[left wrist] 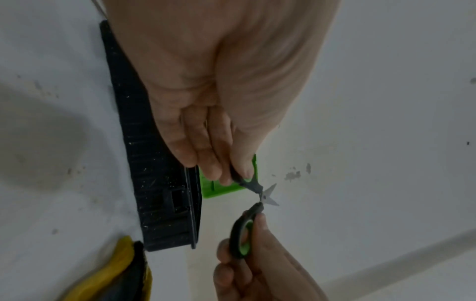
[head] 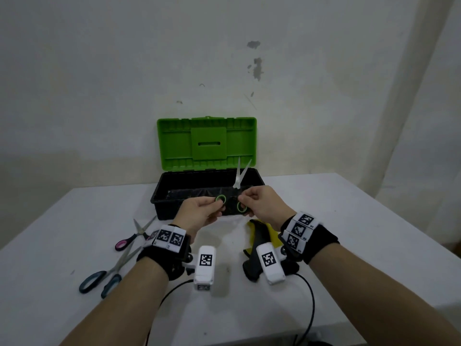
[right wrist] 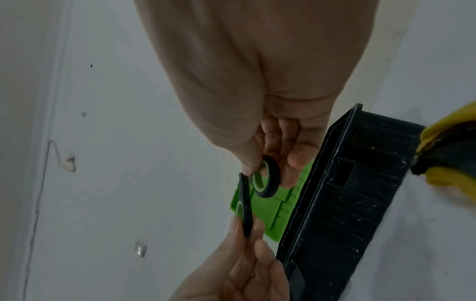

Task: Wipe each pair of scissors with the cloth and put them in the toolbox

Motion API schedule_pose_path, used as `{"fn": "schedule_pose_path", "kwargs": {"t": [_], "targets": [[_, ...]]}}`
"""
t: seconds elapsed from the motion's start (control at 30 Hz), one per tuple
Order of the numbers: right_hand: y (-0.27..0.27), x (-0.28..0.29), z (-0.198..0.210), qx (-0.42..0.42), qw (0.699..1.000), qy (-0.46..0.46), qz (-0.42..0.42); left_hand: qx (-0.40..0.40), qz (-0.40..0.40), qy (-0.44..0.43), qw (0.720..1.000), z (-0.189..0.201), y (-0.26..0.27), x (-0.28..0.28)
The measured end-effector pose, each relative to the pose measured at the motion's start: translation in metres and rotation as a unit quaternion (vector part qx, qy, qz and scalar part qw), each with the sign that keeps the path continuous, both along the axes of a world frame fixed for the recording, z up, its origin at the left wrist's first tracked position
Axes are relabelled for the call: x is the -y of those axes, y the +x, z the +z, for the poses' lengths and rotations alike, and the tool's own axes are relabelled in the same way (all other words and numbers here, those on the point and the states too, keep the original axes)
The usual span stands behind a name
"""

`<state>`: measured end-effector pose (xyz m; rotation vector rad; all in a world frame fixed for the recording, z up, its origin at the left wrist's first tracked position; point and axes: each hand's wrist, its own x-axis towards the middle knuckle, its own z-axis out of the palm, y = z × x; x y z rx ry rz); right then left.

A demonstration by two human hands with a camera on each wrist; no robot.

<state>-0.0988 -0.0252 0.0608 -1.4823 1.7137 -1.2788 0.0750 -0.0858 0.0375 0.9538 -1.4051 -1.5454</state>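
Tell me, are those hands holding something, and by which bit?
Yes: the green-handled scissors, blades apart and pointing up. The left hand pinches one finger ring, the right hand pinches the other, above the open toolbox.

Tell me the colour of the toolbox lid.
Bright green lid, hinged open above the black toolbox base; clearest in the head view.

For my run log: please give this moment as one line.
green scissors: blades open, over toolbox | left hand, right hand: one handle each | cloth: on table
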Motion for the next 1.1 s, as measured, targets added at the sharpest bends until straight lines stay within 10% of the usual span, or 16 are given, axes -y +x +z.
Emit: {"fn": "schedule_pose_path", "kwargs": {"t": [0.37,0.73,0.9,1.1], "targets": [[0.026,0.025,-0.003,-0.072,0.986,-0.083,-0.122,-0.035,0.036,0.013,0.999,-0.004,-0.008,0.005],[0.031,0.089,0.034,-0.111,0.981,0.054,-0.147,0.024,0.055,-0.065,0.996,0.014,-0.013,0.063],[0.016,0.133,0.035,-0.184,0.957,0.110,-0.195,0.165,0.114,-0.145,0.969,0.030,0.021,0.121],[0.008,0.167,0.002,-0.273,0.923,0.221,-0.160,0.418,0.194,-0.163,0.872,0.013,0.070,0.172]]}}
